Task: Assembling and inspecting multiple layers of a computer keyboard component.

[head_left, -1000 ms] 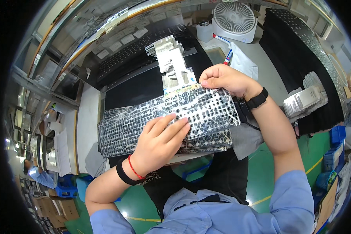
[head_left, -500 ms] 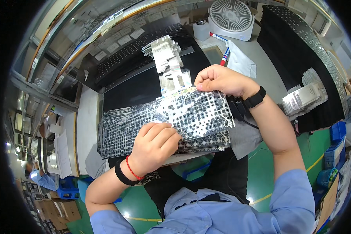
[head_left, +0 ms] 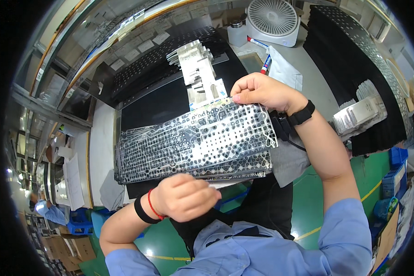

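Hovering curled at the near edge: left hand [head_left: 185, 197], fingers bunched, maybe pinching something small, hard to tell. Lying just beyond, long axis running left to right: perforated metal sheet [head_left: 193, 145]. Pinching its far right corner: right hand [head_left: 262, 92]. Standing behind: black panel [head_left: 165, 99], white fan [head_left: 272, 19].

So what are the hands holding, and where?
The right hand pinches the far right corner of the shiny perforated sheet. The left hand is a fist at its near edge; hold unclear.
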Demonstrator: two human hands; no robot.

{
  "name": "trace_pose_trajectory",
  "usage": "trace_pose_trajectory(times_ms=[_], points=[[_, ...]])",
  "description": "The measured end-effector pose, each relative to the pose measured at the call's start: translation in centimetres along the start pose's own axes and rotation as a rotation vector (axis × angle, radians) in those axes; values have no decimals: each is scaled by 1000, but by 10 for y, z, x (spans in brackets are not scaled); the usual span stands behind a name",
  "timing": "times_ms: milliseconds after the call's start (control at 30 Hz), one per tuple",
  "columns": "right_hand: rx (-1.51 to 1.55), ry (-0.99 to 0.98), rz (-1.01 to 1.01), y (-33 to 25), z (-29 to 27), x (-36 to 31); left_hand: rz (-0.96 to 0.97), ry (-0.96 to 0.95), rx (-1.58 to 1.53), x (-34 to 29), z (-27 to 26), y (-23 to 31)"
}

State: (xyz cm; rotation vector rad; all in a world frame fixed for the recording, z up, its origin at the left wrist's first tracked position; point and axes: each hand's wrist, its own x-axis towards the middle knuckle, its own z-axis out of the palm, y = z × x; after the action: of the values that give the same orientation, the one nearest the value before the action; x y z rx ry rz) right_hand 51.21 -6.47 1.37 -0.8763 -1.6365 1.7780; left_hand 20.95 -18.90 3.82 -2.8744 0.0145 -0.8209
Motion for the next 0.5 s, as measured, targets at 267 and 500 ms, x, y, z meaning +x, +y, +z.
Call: trace_pose_trajectory(times_ms=[267,500], points=[[-73,25,-83,7,0,5,40,-470,-425,-11,14,30],[-188,239,-152,8,-5,8,-324,-8,-245,-31,-10,-22]])
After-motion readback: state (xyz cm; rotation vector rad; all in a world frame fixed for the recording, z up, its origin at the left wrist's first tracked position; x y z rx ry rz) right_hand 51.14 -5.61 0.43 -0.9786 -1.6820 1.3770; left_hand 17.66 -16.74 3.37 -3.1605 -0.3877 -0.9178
